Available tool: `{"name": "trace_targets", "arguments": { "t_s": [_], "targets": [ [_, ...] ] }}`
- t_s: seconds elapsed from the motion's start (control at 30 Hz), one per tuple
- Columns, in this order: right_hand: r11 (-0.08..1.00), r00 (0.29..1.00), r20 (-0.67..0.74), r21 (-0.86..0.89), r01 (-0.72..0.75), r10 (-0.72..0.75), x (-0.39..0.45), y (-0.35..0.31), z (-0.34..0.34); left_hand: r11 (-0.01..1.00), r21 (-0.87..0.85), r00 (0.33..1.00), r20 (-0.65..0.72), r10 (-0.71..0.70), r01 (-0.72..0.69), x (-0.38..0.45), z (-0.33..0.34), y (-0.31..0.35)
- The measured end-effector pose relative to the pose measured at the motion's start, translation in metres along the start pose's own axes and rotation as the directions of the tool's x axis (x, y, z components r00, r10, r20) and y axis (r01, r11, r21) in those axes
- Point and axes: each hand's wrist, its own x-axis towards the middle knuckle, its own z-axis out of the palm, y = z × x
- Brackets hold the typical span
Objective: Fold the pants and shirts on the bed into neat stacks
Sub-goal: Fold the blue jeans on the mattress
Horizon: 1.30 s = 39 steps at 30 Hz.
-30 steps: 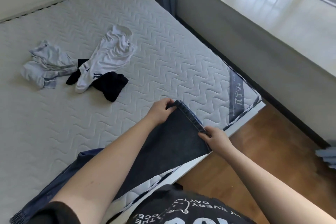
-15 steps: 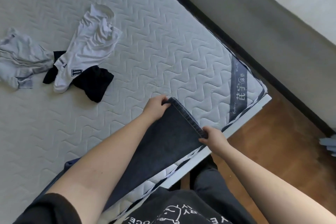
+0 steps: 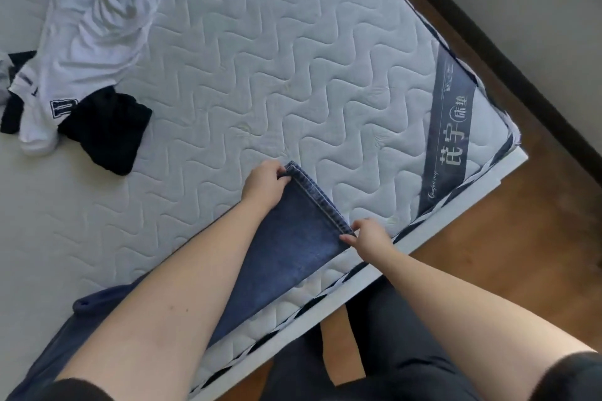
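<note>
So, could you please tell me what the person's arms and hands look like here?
Both forearms are bare, with short black sleeves just showing at the bottom edge. Left hand and right hand wear no gloves, rings or watch that I can see.

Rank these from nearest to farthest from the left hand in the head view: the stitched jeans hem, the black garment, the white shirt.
1. Stitched blue denim jeans hem: pinched by the left hand.
2. Crumpled black garment: farther left on the mattress.
3. Crumpled white shirt: beyond it, upper left.
</note>
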Motion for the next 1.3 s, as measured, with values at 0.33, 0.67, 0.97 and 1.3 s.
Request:
{"name": "trace_targets", "arguments": {
  "t_s": [0.33,0.67,0.97,1.3],
  "targets": [
    [0.994,0.998,0.02,0.085,-0.062,0.061,0.056,0.007,0.029,0.994,0.007,0.993,0.038,-0.109,0.109,0.054,0.05,-0.02],
    [0.996,0.988,0.126,0.003,0.085,-0.085,0.061,0.014,0.007,0.989,0.146,0.986,0.154,-0.062,0.04,0.075,0.049,-0.013],
    [0.988,0.99,-0.131,0.152,-0.036,0.056,0.069,0.077,-0.069,0.989,-0.07,0.98,0.143,0.142,-0.133,0.093,0.07,0.085],
    [0.95,0.918,-0.336,0.293,-0.11,0.21,0.069,0.088,-0.068,0.996,-0.004,0.991,0.105,0.087,-0.087,0.069,0.069,0.063]
  ]
}}
